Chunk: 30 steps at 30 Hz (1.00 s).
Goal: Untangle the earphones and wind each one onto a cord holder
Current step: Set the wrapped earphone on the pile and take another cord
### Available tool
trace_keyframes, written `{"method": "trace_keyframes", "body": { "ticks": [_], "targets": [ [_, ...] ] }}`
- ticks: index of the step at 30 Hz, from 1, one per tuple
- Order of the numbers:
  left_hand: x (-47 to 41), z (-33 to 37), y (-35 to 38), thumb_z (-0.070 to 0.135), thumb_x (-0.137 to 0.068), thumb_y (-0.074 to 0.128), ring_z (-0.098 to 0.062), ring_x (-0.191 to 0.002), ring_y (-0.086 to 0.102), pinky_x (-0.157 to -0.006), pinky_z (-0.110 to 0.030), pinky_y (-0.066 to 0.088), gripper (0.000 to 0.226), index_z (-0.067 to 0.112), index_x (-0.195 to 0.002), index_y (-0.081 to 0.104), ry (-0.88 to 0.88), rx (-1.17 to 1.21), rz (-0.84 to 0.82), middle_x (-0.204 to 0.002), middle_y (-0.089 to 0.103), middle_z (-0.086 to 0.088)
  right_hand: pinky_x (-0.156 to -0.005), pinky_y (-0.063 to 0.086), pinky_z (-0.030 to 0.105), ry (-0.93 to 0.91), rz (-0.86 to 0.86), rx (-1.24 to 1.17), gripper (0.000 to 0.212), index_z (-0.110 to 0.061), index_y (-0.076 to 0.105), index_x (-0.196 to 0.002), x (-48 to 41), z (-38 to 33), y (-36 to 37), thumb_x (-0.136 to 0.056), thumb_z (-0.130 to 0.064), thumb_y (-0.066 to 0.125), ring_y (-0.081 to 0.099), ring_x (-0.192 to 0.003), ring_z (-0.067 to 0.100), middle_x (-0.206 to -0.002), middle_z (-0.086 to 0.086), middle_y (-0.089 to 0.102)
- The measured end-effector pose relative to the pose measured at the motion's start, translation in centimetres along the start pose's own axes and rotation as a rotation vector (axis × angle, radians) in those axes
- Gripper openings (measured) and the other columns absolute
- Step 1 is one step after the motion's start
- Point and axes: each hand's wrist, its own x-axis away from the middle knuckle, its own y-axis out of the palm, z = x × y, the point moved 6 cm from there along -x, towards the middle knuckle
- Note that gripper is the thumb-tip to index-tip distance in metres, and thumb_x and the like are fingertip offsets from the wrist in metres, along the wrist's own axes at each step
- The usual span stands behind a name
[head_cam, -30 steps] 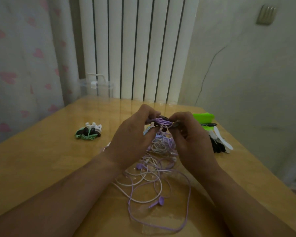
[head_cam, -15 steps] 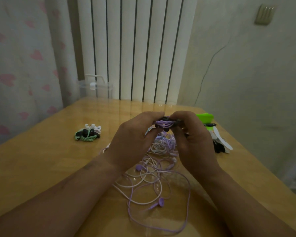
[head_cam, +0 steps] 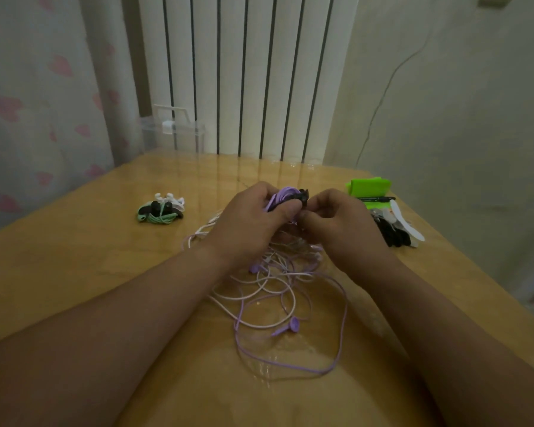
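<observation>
The dark cord holder (head_cam: 303,196) is in the air above the middle of the table (head_cam: 74,272), between both hands. Many turns of purple cord (head_cam: 282,197) are already wound on it. The left hand (head_cam: 253,220) grips the wound part, with fingers curled over it and the thumb under it. The right hand (head_cam: 339,223) has curled fingers which pinch the holder's dark end; its thumb touches the left thumb.

Directly below the hands lies the tangle of earphones (head_cam: 278,278), with purple and white cords mixed in loose loops that reach toward the near edge. One purple earbud (head_cam: 294,324) lies inside the loops.

Near the left edge is a green earphone set (head_cam: 159,215), already wound, with a white one touching behind it. At the far right corner is a bright green object (head_cam: 369,186) with a black pen (head_cam: 376,198) on it. Black and white spare holders (head_cam: 396,232) lie just beside, along the right edge. A clear box (head_cam: 173,131) stands beyond the far edge, before the radiator (head_cam: 244,72).
</observation>
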Motion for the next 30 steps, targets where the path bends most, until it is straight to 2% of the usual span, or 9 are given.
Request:
{"method": "trace_keyframes", "body": {
  "ticks": [3, 6, 10, 12, 16, 19, 22, 26, 30],
  "targets": [
    [0.0, -0.1, 0.2, 0.028, -0.100, 0.069, -0.023, -0.086, 0.078, -0.080, -0.046, 0.065, 0.024, 0.012, -0.118, 0.070, 0.001, -0.001, 0.010, -0.101, 0.077, -0.008, -0.076, 0.063, 0.051, -0.004, -0.008, 0.025, 0.004, -0.017, 0.070, -0.091, 0.0, 0.0, 0.0, -0.092, -0.018, 0.074, 0.073, -0.074, 0.021, -0.077, 0.004, 0.074],
    [0.0, 0.2, 0.0, 0.023, -0.098, 0.073, -0.022, -0.081, 0.078, -0.075, -0.040, 0.066, 0.023, 0.007, -0.113, 0.067, 0.003, -0.012, 0.058, -0.095, 0.077, -0.009, -0.076, 0.063, 0.049, -0.024, 0.020, 0.074, 0.005, -0.021, 0.071, -0.094, 0.2, -0.2, 0.1, -0.091, -0.017, 0.072, 0.072, -0.075, 0.018, -0.078, -0.001, 0.074],
    [0.1, 0.0, -0.2, 0.021, -0.096, 0.075, -0.023, -0.074, 0.077, -0.073, -0.045, 0.066, 0.025, 0.003, -0.108, 0.061, -0.016, -0.004, 0.086, -0.089, 0.077, -0.010, -0.076, 0.061, 0.034, -0.089, 0.077, 0.177, 0.012, -0.021, 0.074, -0.106, 0.1, -0.4, 0.0, -0.095, -0.018, 0.070, 0.068, -0.080, 0.005, -0.086, -0.009, 0.072],
    [0.1, -0.2, -0.2, 0.021, -0.097, 0.074, -0.022, -0.072, 0.077, -0.072, -0.043, 0.066, 0.024, 0.005, -0.108, 0.061, -0.037, 0.005, 0.098, -0.090, 0.076, -0.010, -0.073, 0.058, 0.028, -0.182, 0.101, 0.266, 0.012, -0.018, 0.074, -0.108, 0.3, -1.1, -0.3, -0.098, -0.019, 0.069, 0.066, -0.080, 0.004, -0.089, -0.008, 0.072],
    [0.0, -0.5, -0.3, 0.023, -0.098, 0.073, -0.022, -0.071, 0.077, -0.073, -0.046, 0.066, 0.024, 0.005, -0.108, 0.060, -0.079, 0.033, 0.126, -0.089, 0.077, -0.012, -0.067, 0.056, 0.041, -0.420, 0.072, 0.434, 0.001, -0.016, 0.067, -0.099, 0.6, -2.5, 0.0, -0.098, -0.016, 0.067, 0.062, -0.074, 0.015, -0.084, -0.001, 0.069],
    [0.0, -0.6, -0.5, 0.025, -0.098, 0.073, -0.021, -0.072, 0.077, -0.073, -0.046, 0.066, 0.024, 0.007, -0.108, 0.060, -0.088, -0.013, 0.101, -0.088, 0.077, -0.010, -0.066, 0.055, 0.047, -0.493, 0.005, 0.525, 0.004, -0.016, 0.062, -0.101, 0.4, -2.8, 0.4, -0.099, -0.016, 0.065, 0.060, -0.075, 0.021, -0.087, 0.001, 0.067],
    [-0.1, -0.4, -0.5, 0.026, -0.097, 0.074, -0.019, -0.070, 0.076, -0.069, -0.042, 0.066, 0.022, 0.011, -0.106, 0.061, -0.069, -0.133, 0.031, -0.086, 0.077, -0.008, -0.067, 0.055, 0.040, -0.506, -0.014, 0.499, 0.006, -0.017, 0.063, -0.102, 0.3, -2.6, -0.1, -0.098, -0.016, 0.068, 0.061, -0.077, 0.015, -0.089, -0.003, 0.068],
    [-0.1, 0.1, -0.5, 0.024, -0.097, 0.074, -0.022, -0.072, 0.077, -0.066, -0.035, 0.065, 0.016, 0.013, -0.100, 0.063, -0.065, -0.220, -0.054, -0.086, 0.077, -0.012, -0.064, 0.050, 0.019, -0.392, -0.032, 0.357, 0.009, -0.019, 0.067, -0.096, -0.4, -1.6, -1.1, -0.093, -0.017, 0.076, 0.063, -0.073, 0.004, -0.079, -0.011, 0.068],
    [-0.1, -0.1, -0.3, 0.021, -0.094, 0.078, -0.032, -0.074, 0.077, -0.070, -0.047, 0.066, 0.019, 0.006, -0.098, 0.066, -0.118, -0.180, -0.140, -0.082, 0.077, -0.017, -0.059, 0.048, 0.015, -0.331, -0.064, 0.276, 0.008, -0.019, 0.073, -0.089, -0.7, -1.3, -1.3, -0.090, -0.020, 0.080, 0.065, -0.068, 0.004, -0.073, -0.009, 0.070]
  ]
}}
